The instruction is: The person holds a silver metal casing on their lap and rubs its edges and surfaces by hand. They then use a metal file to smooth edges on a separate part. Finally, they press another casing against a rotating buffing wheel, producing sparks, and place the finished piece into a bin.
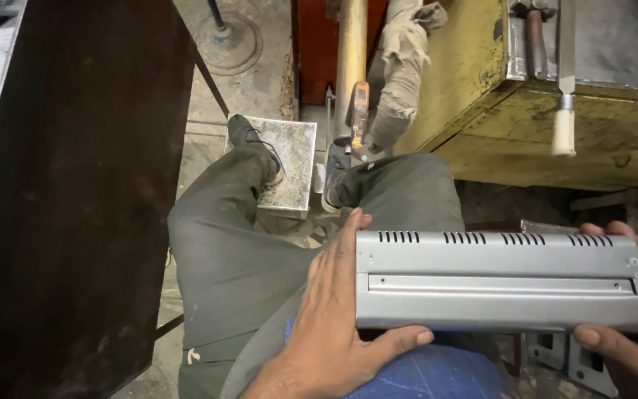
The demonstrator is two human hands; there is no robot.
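— Concrete floor point(260, 66) below me, gritty and stained. What's crowding you?

— I see a big dark sheet-metal panel point(75, 199) filling my left side, standing on edge beside my left leg. On the right is a worn yellow surface point(481, 96) with a grey metal top; a file with a pale handle point(564, 111) hangs over its edge. Between them, ahead of my knees, stand a brass-coloured pipe point(351, 59) and a rag-wrapped post point(400, 74). My left shoe rests on a small speckled block point(293, 159).

— And the piece itself?

— I have the long grey metal casing point(500, 281) lying level across my lap, with vent slots along its far edge and a narrow slot down the middle.

— Your grip?

— My left hand point(330, 325) grasps the left end, fingers up the end face, thumb under the near edge. My right hand point(633, 332) clasps the right end the same way, fingers over the far corner, thumb below. Both closed on the casing.
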